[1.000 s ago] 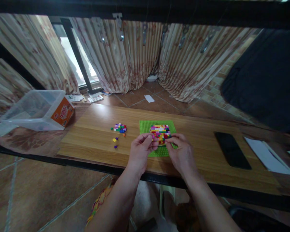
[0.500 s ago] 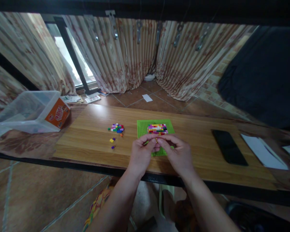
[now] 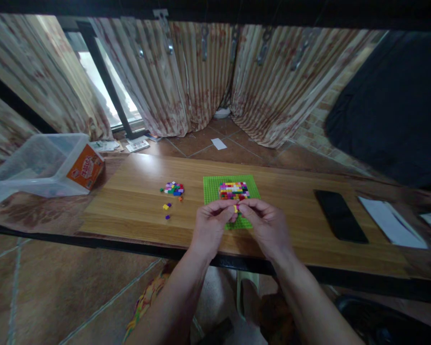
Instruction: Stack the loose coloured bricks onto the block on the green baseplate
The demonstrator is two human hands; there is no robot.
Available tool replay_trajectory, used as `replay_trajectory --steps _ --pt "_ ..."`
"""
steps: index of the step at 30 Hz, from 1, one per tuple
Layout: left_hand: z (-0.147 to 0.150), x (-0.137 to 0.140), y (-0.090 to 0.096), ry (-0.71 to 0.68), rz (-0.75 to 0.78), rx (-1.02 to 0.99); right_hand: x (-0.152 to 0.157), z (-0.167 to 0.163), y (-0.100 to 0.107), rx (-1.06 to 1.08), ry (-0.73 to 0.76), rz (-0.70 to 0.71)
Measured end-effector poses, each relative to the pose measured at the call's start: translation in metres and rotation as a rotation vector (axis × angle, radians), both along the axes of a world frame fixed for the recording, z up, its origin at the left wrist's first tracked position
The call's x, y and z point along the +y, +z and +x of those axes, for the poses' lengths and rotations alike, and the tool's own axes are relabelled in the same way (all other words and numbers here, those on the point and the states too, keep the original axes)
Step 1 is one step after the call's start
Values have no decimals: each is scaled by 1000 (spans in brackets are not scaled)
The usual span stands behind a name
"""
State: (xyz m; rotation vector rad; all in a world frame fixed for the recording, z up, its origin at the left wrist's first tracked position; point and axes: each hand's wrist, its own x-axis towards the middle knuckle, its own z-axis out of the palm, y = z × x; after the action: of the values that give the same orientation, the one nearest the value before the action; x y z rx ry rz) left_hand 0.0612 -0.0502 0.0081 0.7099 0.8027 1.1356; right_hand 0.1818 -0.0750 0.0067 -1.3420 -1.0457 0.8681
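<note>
Over the near part of a green baseplate (image 3: 210, 191), my left hand (image 3: 211, 223) and my right hand (image 3: 264, 223) meet at the fingertips. Between them they pinch small toy bricks (image 3: 236, 209), yellow with some pink showing; the fingers cover the rest. Just beyond my fingertips, a block built of many-coloured bricks (image 3: 234, 190) stands on the baseplate. To the left on the table lie a pile of loose bricks (image 3: 174, 188), an orange brick (image 3: 180, 198), a yellow brick (image 3: 165, 207) touching a purple one, and a lone purple brick (image 3: 167, 217).
A clear plastic bin (image 3: 39, 165) with an orange label stands at the table's left end. On the right lie a black phone (image 3: 340, 215) and white paper (image 3: 391, 222). The wooden tabletop (image 3: 129, 206) ends at a dark front edge; curtains (image 3: 201, 86) hang behind.
My fingertips have shifted slightly apart, and more of the yellow and pink bricks shows between them. Both hands stay over the baseplate. The view has tilted a little.
</note>
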Motion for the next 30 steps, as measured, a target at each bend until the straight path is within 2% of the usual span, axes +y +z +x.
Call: replay_trajectory --steps 4,8,10,13,16,20,25,30 --pt "-2 0 1 -52 -52 -57 0 4 -3 79 11 -1" --pt "-7 2 3 -60 -79 -77 1 11 -3 47 -1 16" --pt "-9 4 2 -17 -75 -64 1 17 -2 -55 -47 43" --pt "-11 8 1 79 -48 -20 1 24 -2 -334 -101 120" --pt "-12 11 1 151 -39 -2 0 26 -6 -608 -57 177" --pt "-13 11 2 180 -74 5 3 24 -16 -836 -12 191" --pt "-14 11 2 181 -103 21 9 24 -24 -940 -33 187" --pt "-15 11 0 155 -85 76 11 22 -24 -862 -73 190"
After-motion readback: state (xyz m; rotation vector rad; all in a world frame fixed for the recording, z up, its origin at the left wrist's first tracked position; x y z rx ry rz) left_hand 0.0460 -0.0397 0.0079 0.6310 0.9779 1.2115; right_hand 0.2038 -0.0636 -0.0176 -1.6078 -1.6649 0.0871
